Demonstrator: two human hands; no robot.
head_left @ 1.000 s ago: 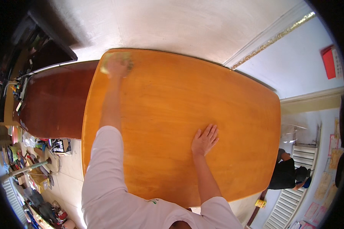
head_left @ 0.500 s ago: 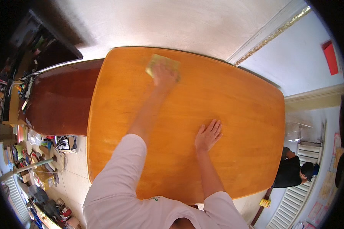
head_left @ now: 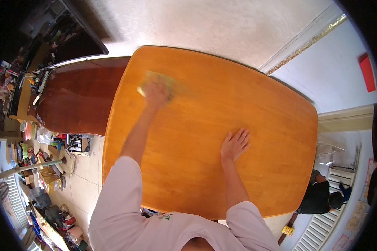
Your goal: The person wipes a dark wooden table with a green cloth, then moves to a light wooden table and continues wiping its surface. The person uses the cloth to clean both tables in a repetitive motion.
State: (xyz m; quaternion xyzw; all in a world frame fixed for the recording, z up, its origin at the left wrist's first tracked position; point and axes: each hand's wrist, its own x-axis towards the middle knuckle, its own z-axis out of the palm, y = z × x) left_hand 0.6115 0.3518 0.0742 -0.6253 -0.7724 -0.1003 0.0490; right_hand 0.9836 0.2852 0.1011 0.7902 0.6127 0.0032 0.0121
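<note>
A wooden table [head_left: 188, 154] with an orange-brown top and rounded corners fills the middle of the view. My left hand [head_left: 156, 93], smeared by motion, presses a yellow-green cleaning cloth [head_left: 168, 81] against the far left part of the tabletop. Edges of the cloth stick out around the fingers; the part under the palm is hidden. Resting flat on the wood, right of the middle, my right hand [head_left: 235, 144] is open with nothing in it.
A dark red-brown desk [head_left: 83, 96] adjoins the table's left side. Boxes and tools clutter the floor at lower left. A pale wall [head_left: 205, 25] stands behind. Beyond the right edge, a person in black [head_left: 316, 198] is beside a white radiator [head_left: 314, 230].
My left hand has slid the cloth leftward and slightly nearer across the tabletop. My right hand stays flat on the table. The whole view has shifted a little.
</note>
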